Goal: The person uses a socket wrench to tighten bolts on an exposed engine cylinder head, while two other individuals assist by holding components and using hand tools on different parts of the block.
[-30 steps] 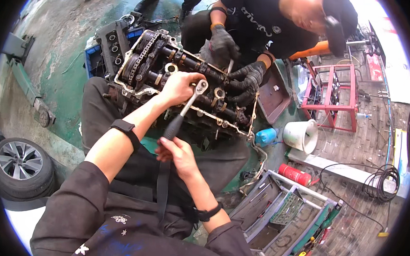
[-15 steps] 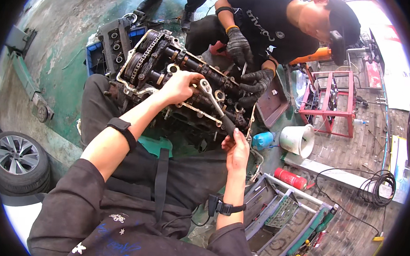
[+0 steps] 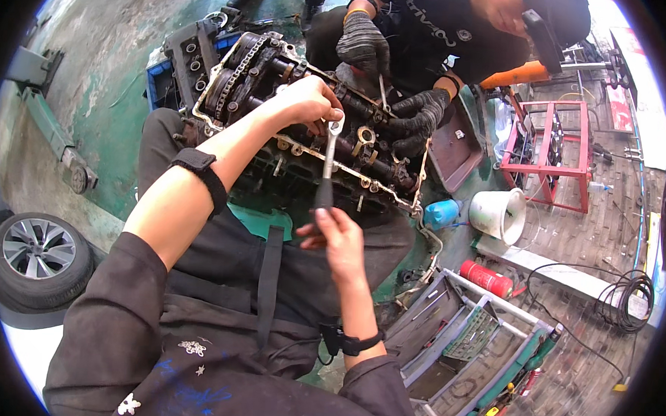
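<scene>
A ratchet wrench [image 3: 329,163] with a steel head and black grip stands over the near edge of a greasy engine cylinder head [image 3: 294,76], whose camshafts and timing chain are exposed. My left hand [image 3: 308,103] is closed at the wrench's head, fingers bent down around it; whatever sits beneath is hidden. At the grip's end, the fingers of my right hand [image 3: 337,242] curl loosely against the black handle. Across the engine, a co-worker's gloved hand [image 3: 364,42] grasps a thin metal tool [image 3: 384,91], while their other gloved hand [image 3: 420,115] rests on the engine's far right part.
A valve cover [image 3: 191,57] lies on a blue crate [image 3: 156,85] behind the engine. To the right are a brown tray [image 3: 454,157], a white bucket [image 3: 489,216], a red fire extinguisher [image 3: 486,278] and a tool cart [image 3: 433,383]. A wheel [image 3: 41,251] lies far left.
The wrench's handle has swung from the right toward me and left, my right hand moving with it. My left hand stays by its head. The co-worker's upper hand has moved up and left.
</scene>
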Demonstrator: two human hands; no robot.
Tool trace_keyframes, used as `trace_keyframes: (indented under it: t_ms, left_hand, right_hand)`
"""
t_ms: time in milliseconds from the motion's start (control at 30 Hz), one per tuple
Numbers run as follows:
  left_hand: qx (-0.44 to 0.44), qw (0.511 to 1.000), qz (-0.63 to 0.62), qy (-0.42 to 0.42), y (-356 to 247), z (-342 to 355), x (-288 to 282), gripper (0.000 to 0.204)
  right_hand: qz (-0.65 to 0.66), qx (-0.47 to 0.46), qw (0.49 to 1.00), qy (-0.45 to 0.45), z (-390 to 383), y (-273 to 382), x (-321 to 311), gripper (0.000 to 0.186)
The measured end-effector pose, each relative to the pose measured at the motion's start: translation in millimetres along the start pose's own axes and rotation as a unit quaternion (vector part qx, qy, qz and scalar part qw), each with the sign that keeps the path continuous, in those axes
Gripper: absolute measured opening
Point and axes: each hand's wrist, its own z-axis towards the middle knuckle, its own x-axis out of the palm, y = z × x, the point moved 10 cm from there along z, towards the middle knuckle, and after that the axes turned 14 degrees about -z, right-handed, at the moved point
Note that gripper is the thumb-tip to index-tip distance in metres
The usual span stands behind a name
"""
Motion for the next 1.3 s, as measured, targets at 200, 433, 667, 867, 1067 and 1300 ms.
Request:
trace_keyframes:
  t_ms: [200, 433, 667, 867, 1067, 1300]
  left_hand:
    - [0.04, 0.993, 0.11, -0.018, -9, 5, 2, 0.021]
    - [0.027, 0.997, 0.065, -0.024, -8, -1, -1, 0.02]
    - [-0.009, 0.998, -0.06, -0.017, 2, 0, 0, 0.019]
    - [0.021, 0.998, -0.06, -0.024, -2, -10, 3, 0.024]
    - [0.093, 0.987, -0.127, -0.014, 21, -15, 6, 0.025]
    - [0.333, 0.93, 0.073, -0.133, 3, -34, 0, 0.043]
  right_hand:
    - [0.106, 0.004, 0.987, 0.122, 30, 10, 106, 0.03]
    - [0.145, 0.038, 0.982, 0.114, 24, 7, 105, 0.027]
    - [0.079, 0.031, 0.996, -0.016, -6, -24, 10, 0.032]
    - [0.104, 0.006, 0.98, -0.171, -8, -26, -89, 0.022]
    - [0.102, 0.003, 0.977, -0.185, 1, -22, -101, 0.022]
    - [0.037, 0.056, 0.998, -0.019, -11, -35, 4, 0.029]
